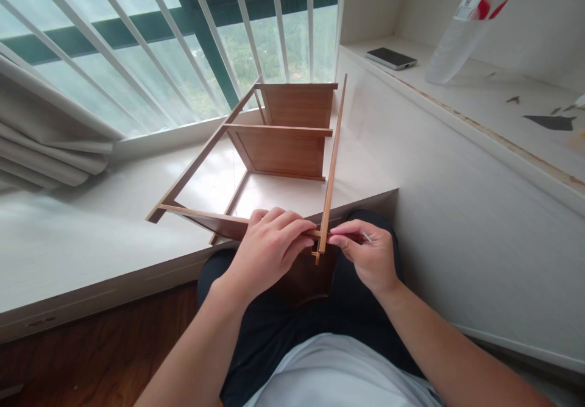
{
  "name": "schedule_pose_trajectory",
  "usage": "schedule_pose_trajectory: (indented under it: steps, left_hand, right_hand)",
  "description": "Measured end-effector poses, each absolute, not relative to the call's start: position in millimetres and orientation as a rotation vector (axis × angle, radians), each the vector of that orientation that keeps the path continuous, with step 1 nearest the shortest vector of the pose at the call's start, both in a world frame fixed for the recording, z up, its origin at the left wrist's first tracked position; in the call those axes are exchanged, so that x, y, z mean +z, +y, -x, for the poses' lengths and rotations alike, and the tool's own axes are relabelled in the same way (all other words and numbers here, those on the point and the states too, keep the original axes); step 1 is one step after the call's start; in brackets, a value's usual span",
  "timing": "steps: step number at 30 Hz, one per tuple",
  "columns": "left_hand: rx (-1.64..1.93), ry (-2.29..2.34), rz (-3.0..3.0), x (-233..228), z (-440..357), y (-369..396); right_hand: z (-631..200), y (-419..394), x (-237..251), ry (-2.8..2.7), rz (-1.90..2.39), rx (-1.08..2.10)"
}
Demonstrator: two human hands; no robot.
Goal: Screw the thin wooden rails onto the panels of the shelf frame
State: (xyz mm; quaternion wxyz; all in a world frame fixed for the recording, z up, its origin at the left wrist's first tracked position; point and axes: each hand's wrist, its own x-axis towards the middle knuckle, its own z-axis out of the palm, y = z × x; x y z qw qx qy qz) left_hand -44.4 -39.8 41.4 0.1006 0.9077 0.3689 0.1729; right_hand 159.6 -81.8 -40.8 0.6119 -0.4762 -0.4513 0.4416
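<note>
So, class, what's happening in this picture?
A seated person is working on a small wooden shelf frame that lies on its side on a pale window ledge, its near end reaching over their lap. The left hand grips the near crossbar, while the right hand pinches a thin metal tool against the frame's right side rail. A phone and a plastic bottle sit on the counter to the right.

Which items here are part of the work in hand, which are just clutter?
In use:
- wooden shelf frame, on its side on the window ledge
- left hand on the frame's near rail
- right hand pinching a small metal tool at the side rail

Lying about:
- phone
- plastic bottle
- curtain
</note>
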Motion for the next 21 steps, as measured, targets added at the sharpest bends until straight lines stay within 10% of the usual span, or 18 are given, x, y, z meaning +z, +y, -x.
schedule_pose_trajectory:
  steps: [21]
  left_hand:
    - [0.838, 1.239, -2.656, 30, 43, -41]
  right_hand:
    - [-146, -75, -25, -0.585, 0.868, 1.418]
